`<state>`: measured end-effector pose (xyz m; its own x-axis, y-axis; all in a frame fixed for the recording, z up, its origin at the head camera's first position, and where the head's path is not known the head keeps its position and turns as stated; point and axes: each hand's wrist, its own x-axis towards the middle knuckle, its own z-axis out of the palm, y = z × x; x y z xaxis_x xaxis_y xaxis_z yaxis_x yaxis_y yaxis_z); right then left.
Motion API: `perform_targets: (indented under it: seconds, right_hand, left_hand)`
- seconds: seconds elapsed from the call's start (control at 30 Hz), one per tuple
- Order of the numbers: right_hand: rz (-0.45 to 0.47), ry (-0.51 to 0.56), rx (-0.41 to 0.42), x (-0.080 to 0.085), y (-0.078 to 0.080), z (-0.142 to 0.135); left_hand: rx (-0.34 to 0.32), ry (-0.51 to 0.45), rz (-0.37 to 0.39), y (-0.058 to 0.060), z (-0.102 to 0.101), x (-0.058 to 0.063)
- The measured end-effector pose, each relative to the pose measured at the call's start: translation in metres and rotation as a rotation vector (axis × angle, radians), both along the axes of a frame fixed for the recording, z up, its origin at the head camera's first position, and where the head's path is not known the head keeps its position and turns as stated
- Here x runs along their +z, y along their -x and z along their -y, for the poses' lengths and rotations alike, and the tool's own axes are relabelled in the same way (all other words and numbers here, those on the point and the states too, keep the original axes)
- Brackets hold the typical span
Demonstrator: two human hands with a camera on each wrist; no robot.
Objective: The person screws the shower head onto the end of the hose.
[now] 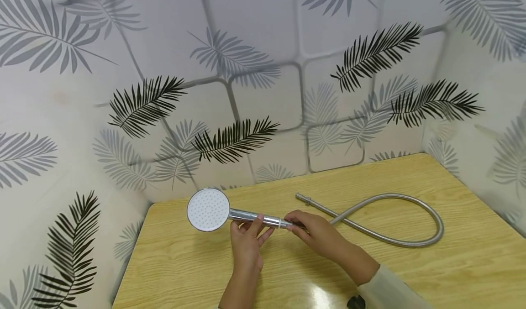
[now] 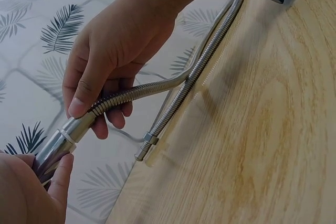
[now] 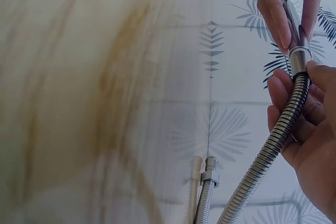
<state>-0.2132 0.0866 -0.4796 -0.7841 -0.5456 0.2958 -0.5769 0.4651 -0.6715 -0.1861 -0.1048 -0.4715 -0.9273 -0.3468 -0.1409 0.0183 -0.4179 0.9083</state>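
A chrome shower head (image 1: 208, 209) with a round white nozzle face points left above the table. My left hand (image 1: 246, 247) holds its handle (image 1: 250, 216) from below, thumb along the front. At the handle's lower end, my right hand (image 1: 318, 233) pinches the tapered metal connector of a flexible shower hose (image 1: 390, 239). In the left wrist view, the right thumb and fingers wrap the hose just behind the connector (image 2: 76, 128), which meets the handle end. From there the ribbed hose loops right and crosses itself; its free end with a nut (image 1: 307, 200) lies behind the right hand.
A light wood-grain table (image 1: 185, 263) stands in a corner against walls (image 1: 263, 39) with a leaf pattern. Near the right sleeve, a small black object (image 1: 356, 302) shows at the bottom edge of the head view.
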Motion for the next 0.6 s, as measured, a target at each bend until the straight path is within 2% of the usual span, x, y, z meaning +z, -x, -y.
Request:
perform_targets:
  seconds: [0.3,0.6]
  right_hand:
    - [0.047,0.021,0.016,0.0003,0.0005,0.0002]
    - [-0.016,0.016,-0.005,-0.0028,0.0016,0.0026]
  left_hand:
    - [0.0,-0.016,-0.003,0.0,0.0005,0.0004]
    - [0.0,-0.018,-0.011,0.0,0.0015,0.0019]
